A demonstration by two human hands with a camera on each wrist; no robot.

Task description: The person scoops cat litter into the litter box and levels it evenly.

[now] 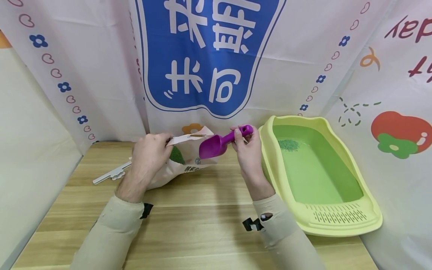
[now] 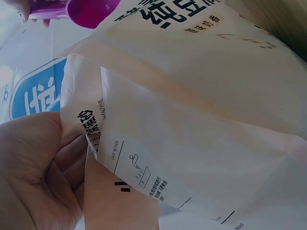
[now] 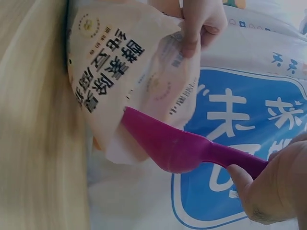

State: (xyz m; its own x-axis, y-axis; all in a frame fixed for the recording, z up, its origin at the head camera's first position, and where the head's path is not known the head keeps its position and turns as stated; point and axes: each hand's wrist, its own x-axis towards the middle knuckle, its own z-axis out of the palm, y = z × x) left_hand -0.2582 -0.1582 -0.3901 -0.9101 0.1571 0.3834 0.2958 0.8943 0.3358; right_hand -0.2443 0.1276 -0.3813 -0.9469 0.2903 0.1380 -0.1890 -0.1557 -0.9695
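My left hand (image 1: 150, 152) pinches the top edge of a pale litter bag (image 1: 168, 174) with black printed characters. Green granules (image 1: 176, 155) show through its open mouth in the head view. By its handle, my right hand (image 1: 249, 152) grips a purple scoop (image 1: 212, 147). The scoop's bowl is at the bag's mouth, pointing left, and only purple shows inside it. From the right wrist, the scoop (image 3: 180, 148) appears with its tip in front of the printed bag (image 3: 115, 62); whether they touch I cannot tell.
A yellow-green litter box (image 1: 374, 210) stands at the right of the wooden table (image 1: 189, 232), with a small heap of green granules (image 1: 288, 145) at its far left corner. A white sealing clip (image 1: 111, 173) lies left of the bag. Printed cloth (image 1: 216, 93) hangs behind.
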